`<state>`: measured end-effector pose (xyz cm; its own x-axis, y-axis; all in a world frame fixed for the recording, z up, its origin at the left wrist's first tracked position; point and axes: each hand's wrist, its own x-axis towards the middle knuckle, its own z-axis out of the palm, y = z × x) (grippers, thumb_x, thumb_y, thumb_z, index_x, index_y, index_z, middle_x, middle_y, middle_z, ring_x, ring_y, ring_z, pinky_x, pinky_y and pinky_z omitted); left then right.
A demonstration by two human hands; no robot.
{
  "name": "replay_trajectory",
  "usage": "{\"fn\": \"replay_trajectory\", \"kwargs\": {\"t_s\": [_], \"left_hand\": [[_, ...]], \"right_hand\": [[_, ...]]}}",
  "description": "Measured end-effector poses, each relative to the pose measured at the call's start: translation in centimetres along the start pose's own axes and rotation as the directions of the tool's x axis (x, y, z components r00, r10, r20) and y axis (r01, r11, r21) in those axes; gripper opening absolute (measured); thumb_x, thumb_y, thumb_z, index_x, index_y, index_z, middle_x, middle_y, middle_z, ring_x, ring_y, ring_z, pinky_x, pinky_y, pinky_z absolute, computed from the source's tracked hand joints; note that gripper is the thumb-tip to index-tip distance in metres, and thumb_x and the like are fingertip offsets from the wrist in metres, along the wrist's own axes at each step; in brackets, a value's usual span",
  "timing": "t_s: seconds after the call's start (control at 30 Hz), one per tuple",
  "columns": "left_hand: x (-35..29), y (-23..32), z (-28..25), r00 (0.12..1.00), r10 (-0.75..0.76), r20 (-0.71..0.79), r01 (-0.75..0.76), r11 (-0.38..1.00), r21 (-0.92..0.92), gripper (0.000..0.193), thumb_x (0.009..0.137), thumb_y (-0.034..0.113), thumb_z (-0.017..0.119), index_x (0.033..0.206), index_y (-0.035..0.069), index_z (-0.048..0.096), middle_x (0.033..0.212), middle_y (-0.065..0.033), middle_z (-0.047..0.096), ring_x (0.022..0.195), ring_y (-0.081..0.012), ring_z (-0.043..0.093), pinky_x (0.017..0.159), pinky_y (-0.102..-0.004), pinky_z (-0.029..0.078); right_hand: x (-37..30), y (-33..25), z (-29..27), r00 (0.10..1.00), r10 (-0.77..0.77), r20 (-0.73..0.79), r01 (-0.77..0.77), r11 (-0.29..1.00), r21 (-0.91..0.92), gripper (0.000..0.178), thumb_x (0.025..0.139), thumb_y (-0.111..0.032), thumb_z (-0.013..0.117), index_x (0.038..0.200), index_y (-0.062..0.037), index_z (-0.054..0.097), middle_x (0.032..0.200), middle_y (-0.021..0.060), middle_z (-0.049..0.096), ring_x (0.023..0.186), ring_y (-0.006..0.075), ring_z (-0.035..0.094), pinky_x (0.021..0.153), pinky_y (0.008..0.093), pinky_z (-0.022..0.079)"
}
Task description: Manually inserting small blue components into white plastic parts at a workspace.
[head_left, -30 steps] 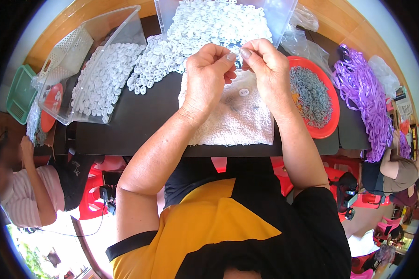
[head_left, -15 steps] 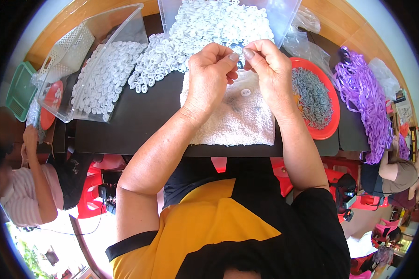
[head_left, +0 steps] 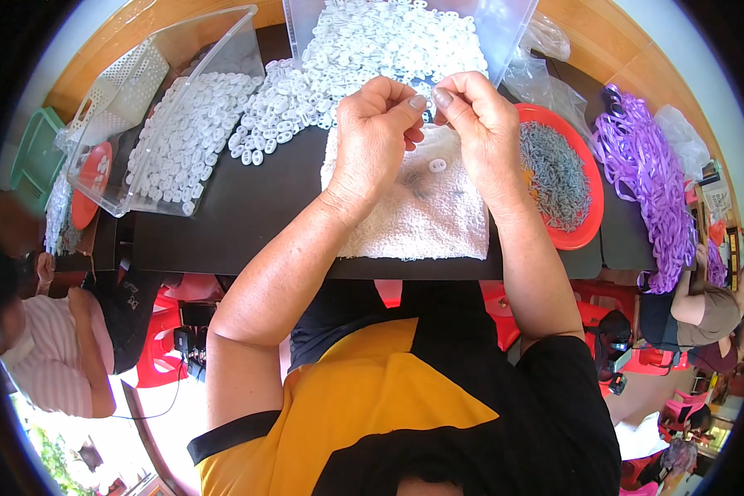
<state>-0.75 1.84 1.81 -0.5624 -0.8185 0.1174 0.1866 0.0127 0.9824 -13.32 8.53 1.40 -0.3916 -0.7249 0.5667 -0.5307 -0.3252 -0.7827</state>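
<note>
Above a white towel (head_left: 413,236), my left hand (head_left: 372,140) and my right hand (head_left: 481,128) are raised with their fingertips close together. Thumb and forefinger of each hand are pinched; whatever lies between them is too small to make out. One white oval plastic piece with two holes (head_left: 437,165) rests on the towel between my wrists. Just beyond my left hand spreads a heap of similar white pieces (head_left: 277,103). Beside my right forearm, a red oval tray (head_left: 589,227) holds many small grey parts (head_left: 554,178) and a few orange ones.
A clear bin (head_left: 511,37) full of white pieces stands at the back; another clear bin (head_left: 244,45) lies tipped at the left. Purple ribbon (head_left: 645,182) is heaped at the right, near plastic bags (head_left: 550,87). People sit at the left (head_left: 62,347) and right (head_left: 703,314).
My hands stay almost in place, still pinched. At the left, the other person's hand has dropped away from the clear plastic strip and the arm has shifted.
</note>
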Motion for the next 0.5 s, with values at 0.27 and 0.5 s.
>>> {"fn": "replay_trajectory", "kwargs": {"t_s": [0.27,0.5], "left_hand": [[-0.03,-0.23,0.03,1.0,0.009,-0.004,-0.009,1.0,0.022,0.011,0.091,0.008,0.059,0.088,-0.002,0.06,0.072,-0.0051,0.06,0.063,-0.0122,0.057,0.058,-0.0255,0.048],[0.08,-0.69,-0.02,1.0,0.029,0.012,-0.03,0.999,0.043,0.009,0.091,0.006,0.058,0.086,-0.002,0.06,0.073,-0.0041,0.059,0.063,-0.0112,0.056,0.058,-0.025,0.046]], "right_hand": [[-0.3,-0.05,0.01,0.998,0.028,0.048,-0.026,0.999,-0.039,0.007,0.093,-0.007,0.058,0.093,-0.0006,0.058,0.079,0.0012,0.06,0.069,0.007,0.056,0.064,0.022,0.048],[-0.39,-0.06,0.36,0.997,0.071,0.017,-0.071,0.998,-0.002,0.009,0.089,-0.006,0.06,0.087,0.0011,0.056,0.066,0.006,0.059,0.059,0.011,0.055,0.053,0.0261,0.044]]}}
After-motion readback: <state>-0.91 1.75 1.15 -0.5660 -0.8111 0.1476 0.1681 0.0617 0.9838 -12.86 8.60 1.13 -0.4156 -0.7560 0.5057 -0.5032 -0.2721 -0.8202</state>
